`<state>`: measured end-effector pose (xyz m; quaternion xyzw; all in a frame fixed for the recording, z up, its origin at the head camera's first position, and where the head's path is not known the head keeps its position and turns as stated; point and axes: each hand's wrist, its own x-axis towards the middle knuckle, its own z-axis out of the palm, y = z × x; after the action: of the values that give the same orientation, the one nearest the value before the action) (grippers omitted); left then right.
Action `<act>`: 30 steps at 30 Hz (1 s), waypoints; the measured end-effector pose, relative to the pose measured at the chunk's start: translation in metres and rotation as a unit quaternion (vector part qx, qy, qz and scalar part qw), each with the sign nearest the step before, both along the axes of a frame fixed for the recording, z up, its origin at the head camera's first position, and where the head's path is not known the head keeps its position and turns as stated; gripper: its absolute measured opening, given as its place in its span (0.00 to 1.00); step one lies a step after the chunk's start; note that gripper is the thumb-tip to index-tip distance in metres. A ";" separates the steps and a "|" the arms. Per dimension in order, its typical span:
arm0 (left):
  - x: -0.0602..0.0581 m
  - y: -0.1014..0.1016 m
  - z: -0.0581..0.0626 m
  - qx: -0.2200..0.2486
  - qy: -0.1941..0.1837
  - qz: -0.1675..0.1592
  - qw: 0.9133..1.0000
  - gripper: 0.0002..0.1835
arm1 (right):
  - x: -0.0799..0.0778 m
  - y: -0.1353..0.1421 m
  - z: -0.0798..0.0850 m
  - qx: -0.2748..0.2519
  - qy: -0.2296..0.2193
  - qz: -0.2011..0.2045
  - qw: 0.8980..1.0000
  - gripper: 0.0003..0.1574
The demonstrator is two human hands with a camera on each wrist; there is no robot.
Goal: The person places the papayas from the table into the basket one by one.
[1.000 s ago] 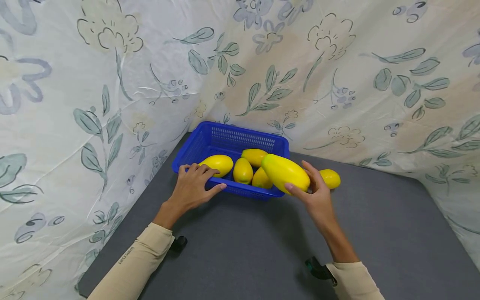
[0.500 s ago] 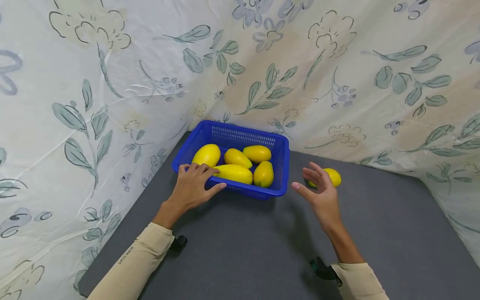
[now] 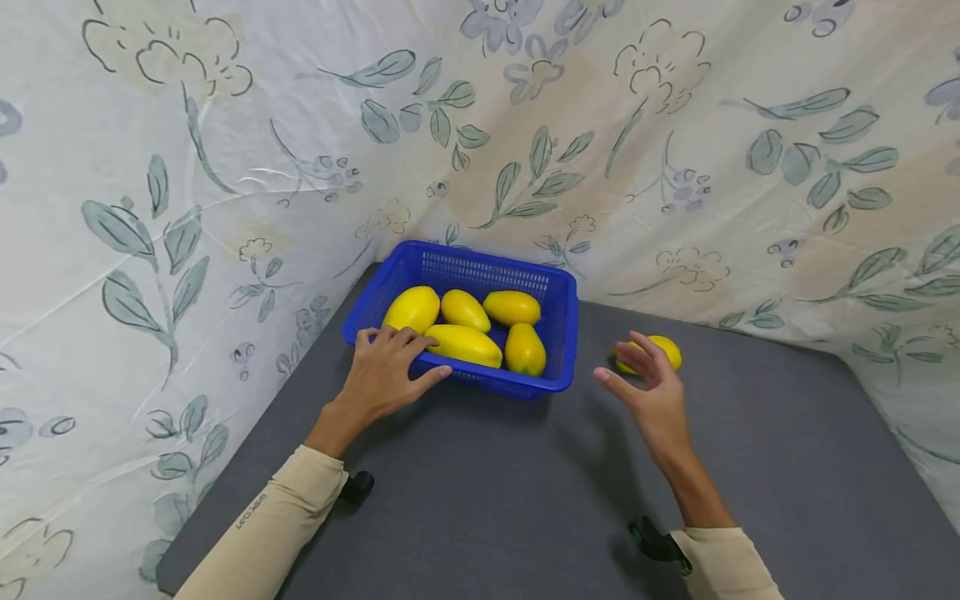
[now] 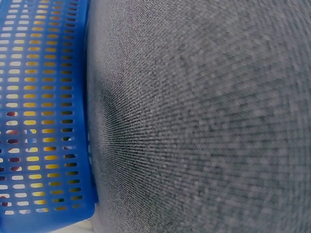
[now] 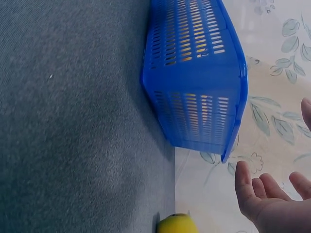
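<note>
Several smooth yellow mango-like fruits [image 3: 463, 345] lie in a blue plastic basket [image 3: 480, 383] with slotted walls. My left hand [image 3: 386, 375] holds the basket's near rim, fingers over the edge and thumb outside. Through the slots in the left wrist view, parts of the fingers show inside the basket [image 4: 80, 145]. To the right of the basket, my right hand [image 3: 651, 396] is in the air with fingers spread and nothing in it. Behind its fingers, one more yellow fruit [image 3: 666, 350] lies on the table, partly hidden; its end also shows low in the right wrist view.
The table has a dark grey cloth top [image 3: 480, 492]. Light floral fabric [image 3: 675, 167] hangs behind and to the left, close to the basket's far side. A black wrist mount [image 3: 652, 540] sits at the right sleeve.
The large yellow fruit my right hand held has been let go into the basket, and the fruits there have shifted. My right hand has opened and moved slightly right. The left hand stays put.
</note>
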<state>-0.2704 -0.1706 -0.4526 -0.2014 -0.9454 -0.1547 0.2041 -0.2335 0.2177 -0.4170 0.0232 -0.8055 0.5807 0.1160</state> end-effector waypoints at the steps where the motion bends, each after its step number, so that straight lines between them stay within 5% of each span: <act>1: 0.000 0.000 0.000 0.000 0.000 0.001 1.000 0.32 | 0.000 0.001 -0.001 -0.002 0.001 0.000 1.000 0.49; 19: 0.000 0.002 0.001 -0.007 0.001 0.001 1.000 0.33 | -0.003 0.030 -0.009 0.039 -0.011 -0.038 0.998 0.51; 30: 0.001 0.002 0.001 -0.001 -0.005 0.001 1.000 0.32 | -0.011 0.049 -0.019 0.055 -0.057 -0.069 0.994 0.55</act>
<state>-0.2698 -0.1685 -0.4516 -0.1995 -0.9469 -0.1546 0.1991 -0.2442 0.2665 -0.4360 -0.0592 -0.8410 0.5268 0.1080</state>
